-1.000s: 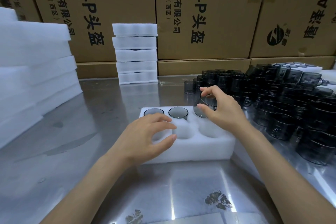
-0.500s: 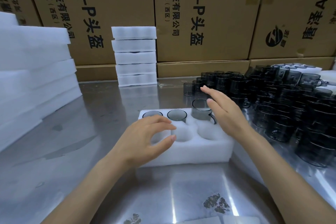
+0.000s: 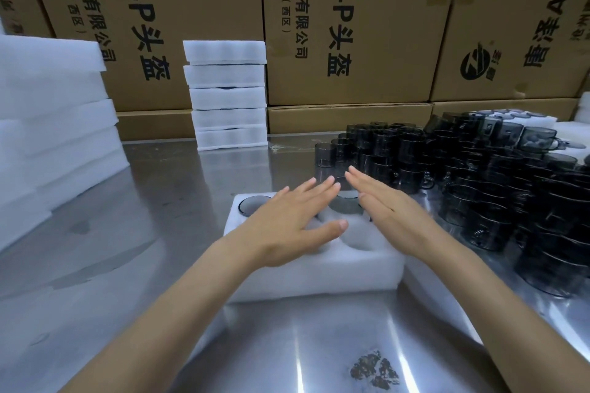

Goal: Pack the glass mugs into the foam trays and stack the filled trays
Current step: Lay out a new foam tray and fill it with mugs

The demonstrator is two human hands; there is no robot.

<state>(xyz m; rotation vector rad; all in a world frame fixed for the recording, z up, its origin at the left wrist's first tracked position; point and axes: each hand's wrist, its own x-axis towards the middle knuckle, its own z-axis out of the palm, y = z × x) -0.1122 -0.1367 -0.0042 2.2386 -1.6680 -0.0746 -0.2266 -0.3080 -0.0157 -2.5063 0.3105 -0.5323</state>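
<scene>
A white foam tray [image 3: 314, 268] lies on the steel table [image 3: 153, 233], and all places here are given from this tray. The left hand [image 3: 287, 223] is stretched flat over the tray's left half, fingers straight and close together, thumb spread toward the near side; it holds nothing. The right hand [image 3: 392, 214] is also flat with straight fingers, over the tray's right half, and its fingertips come close to those of the left hand above the far row. Between the 2 hands a dark glass mug [image 3: 346, 202] sits in a far pocket of the tray; if the fingers touch it, I cannot tell. Another mug rim [image 3: 252, 205] shows in the far left pocket. The near pockets visible between the hands hold no mug. To the right of the tray a big crowd of loose smoked glass mugs [image 3: 479, 188] stands on the table. Behind the tray, at the far edge, is a stack of 5 foam trays [image 3: 227, 96], and well to the left a pile of foam sheets [image 3: 54, 124]. Cardboard boxes [image 3: 344, 25] make the back wall
</scene>
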